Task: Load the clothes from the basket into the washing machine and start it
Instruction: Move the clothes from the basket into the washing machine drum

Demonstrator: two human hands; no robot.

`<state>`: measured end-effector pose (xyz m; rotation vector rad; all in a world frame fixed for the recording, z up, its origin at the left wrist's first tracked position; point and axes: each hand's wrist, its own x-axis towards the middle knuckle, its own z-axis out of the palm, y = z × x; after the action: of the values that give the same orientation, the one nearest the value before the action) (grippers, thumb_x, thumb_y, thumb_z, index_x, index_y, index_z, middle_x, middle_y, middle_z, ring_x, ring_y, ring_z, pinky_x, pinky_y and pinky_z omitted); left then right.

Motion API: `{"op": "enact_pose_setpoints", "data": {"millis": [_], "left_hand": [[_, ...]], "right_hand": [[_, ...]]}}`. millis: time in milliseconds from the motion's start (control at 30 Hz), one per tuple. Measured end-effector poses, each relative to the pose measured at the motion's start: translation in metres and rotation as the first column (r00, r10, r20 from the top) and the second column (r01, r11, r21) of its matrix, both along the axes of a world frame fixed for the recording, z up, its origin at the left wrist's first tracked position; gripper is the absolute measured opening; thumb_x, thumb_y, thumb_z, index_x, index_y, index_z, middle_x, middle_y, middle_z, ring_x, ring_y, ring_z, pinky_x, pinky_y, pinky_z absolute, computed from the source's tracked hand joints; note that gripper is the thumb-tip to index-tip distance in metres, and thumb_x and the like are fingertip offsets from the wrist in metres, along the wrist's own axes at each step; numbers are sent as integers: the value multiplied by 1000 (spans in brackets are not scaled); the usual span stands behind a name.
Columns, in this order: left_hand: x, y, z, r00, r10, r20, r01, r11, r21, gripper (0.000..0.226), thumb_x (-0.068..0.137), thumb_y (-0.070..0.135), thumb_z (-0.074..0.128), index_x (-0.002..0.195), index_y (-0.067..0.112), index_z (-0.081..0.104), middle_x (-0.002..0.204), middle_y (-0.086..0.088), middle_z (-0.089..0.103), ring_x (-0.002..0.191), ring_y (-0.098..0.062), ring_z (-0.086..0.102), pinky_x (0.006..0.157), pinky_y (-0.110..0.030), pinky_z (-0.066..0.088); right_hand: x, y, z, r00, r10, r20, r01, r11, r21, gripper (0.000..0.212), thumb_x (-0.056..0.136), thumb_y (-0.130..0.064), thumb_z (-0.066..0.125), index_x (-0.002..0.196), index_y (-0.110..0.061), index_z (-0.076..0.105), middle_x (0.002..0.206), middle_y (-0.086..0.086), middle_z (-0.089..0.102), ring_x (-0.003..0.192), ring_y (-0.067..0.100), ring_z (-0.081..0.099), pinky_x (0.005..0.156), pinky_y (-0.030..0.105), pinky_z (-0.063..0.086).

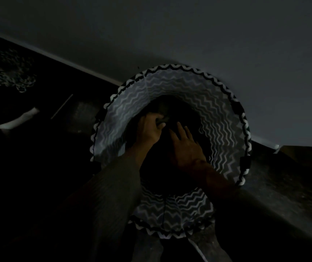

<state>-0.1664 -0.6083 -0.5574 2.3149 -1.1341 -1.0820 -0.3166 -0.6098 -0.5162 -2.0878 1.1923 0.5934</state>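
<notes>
A round fabric laundry basket (225, 118) with a black-and-white zigzag pattern stands on the dark floor by a pale wall. Both my hands reach down inside it. My left hand (150, 127) grips a dark piece of clothing (162, 110) near the bottom, fingers curled round the cloth. My right hand (186, 142) lies flat with fingers spread on the dark clothes (191, 114). The room is very dim, so the clothes show only as dark shapes. No washing machine is in view.
A pale wall (208, 35) runs behind the basket, with a light skirting board (79, 68) meeting the dark floor. A patterned item (11, 70) lies at the far left. A pale curved object (17, 120) sits on the left floor.
</notes>
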Motion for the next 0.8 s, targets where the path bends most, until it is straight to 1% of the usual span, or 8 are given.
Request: {"op": "enact_pose_setpoints", "data": {"millis": [100,167,267,433,533,667,733,800], "left_hand": [[-5,4,14,946,261,-190,-262,965,24,7,85,4,72,87,10,73,104,-11,72,101,-26,66,89,-30,53],[-6,6,32,870,388,-304,-378,921,95,19,84,-2,67,73,13,68,95,-11,72,95,-25,67,87,-32,55],[-4,12,67,784,477,-396,-476,873,110,28,79,-8,55,62,13,66,80,-8,71,88,-25,67,84,-32,55],[-1,22,116,761,447,-470,-486,873,45,26,73,-11,60,60,10,67,68,-2,69,73,-14,66,73,-25,54],[2,30,138,746,411,-523,-466,884,29,25,69,-15,64,59,8,67,63,-2,70,65,-12,66,65,-22,55],[6,37,165,823,205,-530,-296,951,-92,30,66,-19,68,56,9,67,59,1,68,56,-6,63,60,-20,53],[6,37,177,857,116,-502,-224,962,-159,31,65,-18,69,56,11,67,61,3,68,59,-4,63,61,-17,52],[4,36,189,870,72,-488,-196,958,-208,32,70,-17,67,60,14,68,66,3,68,61,0,62,61,-13,48]], "right_hand": [[1,-1,6,974,-176,142,173,984,31,79,94,-41,55,155,-15,12,164,9,5,150,30,9,117,51,26],[3,-2,14,914,-319,250,326,945,15,80,93,-36,60,154,-11,16,159,13,20,144,32,25,114,48,32],[5,-5,28,861,-379,340,422,904,-62,88,86,-29,70,154,-11,17,156,16,26,142,33,30,112,49,34],[9,-8,49,847,-377,375,433,898,-73,104,76,-36,81,155,-19,16,157,17,24,142,35,28,111,54,36],[13,-10,71,845,-357,399,435,892,-123,107,71,-45,82,155,-24,19,157,18,23,142,36,26,111,55,34],[14,-7,99,900,-208,384,317,915,-247,87,72,-52,71,147,-20,41,155,21,27,140,43,27,110,59,31],[12,-4,109,913,-142,383,270,913,-306,75,71,-49,67,137,-17,52,149,17,38,137,40,36,108,61,33],[9,-1,119,889,-178,421,315,906,-282,65,72,-44,63,130,-15,58,139,12,51,130,36,45,104,61,37]]}}
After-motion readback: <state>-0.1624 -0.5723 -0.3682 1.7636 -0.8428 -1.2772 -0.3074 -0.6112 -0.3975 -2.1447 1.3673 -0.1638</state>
